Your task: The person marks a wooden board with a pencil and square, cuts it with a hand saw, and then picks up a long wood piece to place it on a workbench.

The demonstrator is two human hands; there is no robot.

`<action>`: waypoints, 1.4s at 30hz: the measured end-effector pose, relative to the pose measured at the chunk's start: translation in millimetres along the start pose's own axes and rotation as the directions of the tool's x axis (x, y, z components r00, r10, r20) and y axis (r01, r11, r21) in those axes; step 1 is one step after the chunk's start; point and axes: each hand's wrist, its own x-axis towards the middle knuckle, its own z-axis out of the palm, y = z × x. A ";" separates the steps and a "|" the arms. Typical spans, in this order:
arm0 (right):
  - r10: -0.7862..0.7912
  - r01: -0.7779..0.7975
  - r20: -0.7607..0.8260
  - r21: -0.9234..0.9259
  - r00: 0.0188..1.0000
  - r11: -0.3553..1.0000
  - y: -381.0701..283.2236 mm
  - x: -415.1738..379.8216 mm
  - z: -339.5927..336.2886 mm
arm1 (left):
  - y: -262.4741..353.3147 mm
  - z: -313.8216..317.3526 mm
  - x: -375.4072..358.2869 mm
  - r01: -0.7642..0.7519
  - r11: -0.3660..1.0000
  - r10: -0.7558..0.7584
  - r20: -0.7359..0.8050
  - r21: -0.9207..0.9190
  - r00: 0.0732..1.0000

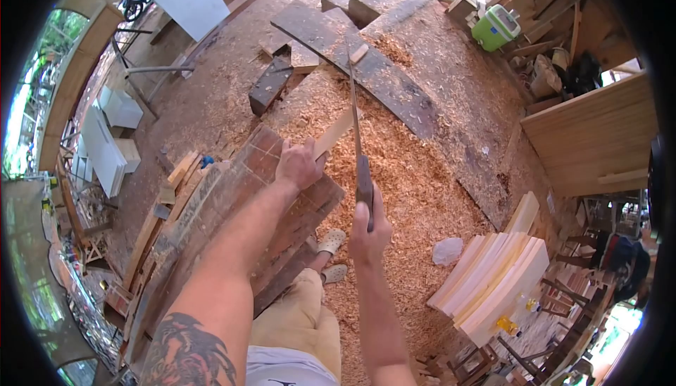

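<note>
Left fingers: the left hand (299, 164) is closing over the near part of a pale wood strip (334, 135), pressing it at the bench edge.
Right fingers: the right hand (371, 228) is wrapping around the saw handle (364, 175), thumb lying along it; fully gripping.
Saw blade: the blade (355, 97) is pointing away from the body, narrow edge showing, and is crossing the view at the strip's far end. Can't tell if teeth are touching wood.
Wood strip: it is jutting out past the bench, angling toward the blade, far end hanging over the shavings.
Cut state: strip is reading as one piece from hand to tip. No kerf is showing, so depth is anyone's guess. My read: if a cut is going in there, it is sitting at the start or just short of it, with the full width remaining.
Bench: the worn wooden bench (264, 192) is carrying the strip, standing left of the saw.
Floor: wood shavings (401, 196) are covering the ground around the shoes (331, 240).
Dark board: a long board (401, 90) is lying beyond, with a small pale block (359, 53) resting on it; can't tell if that's an offcut.
Right side: stacked pale planks (493, 277) are sitting near a white lump (447, 250); a green cooler (495, 28) is standing farther off.
</note>
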 end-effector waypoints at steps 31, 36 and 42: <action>-0.118 0.118 -0.001 0.045 0.993 0.992 51.9 -137.2 -50.3 | -0.9 2.4 -1.1 0.004 1.000 -0.005 -0.035 -0.027 0.999; -0.125 0.125 -0.001 0.039 0.992 0.991 54.0 -126.9 -44.3 | -1.5 1.8 -1.2 0.003 0.999 -0.005 -0.039 -0.042 0.999; -0.039 0.039 -0.014 0.032 0.999 0.999 24.1 -6.0 8.1 | 0.1 -2.2 -0.8 0.008 0.998 -0.009 -0.009 -0.060 1.000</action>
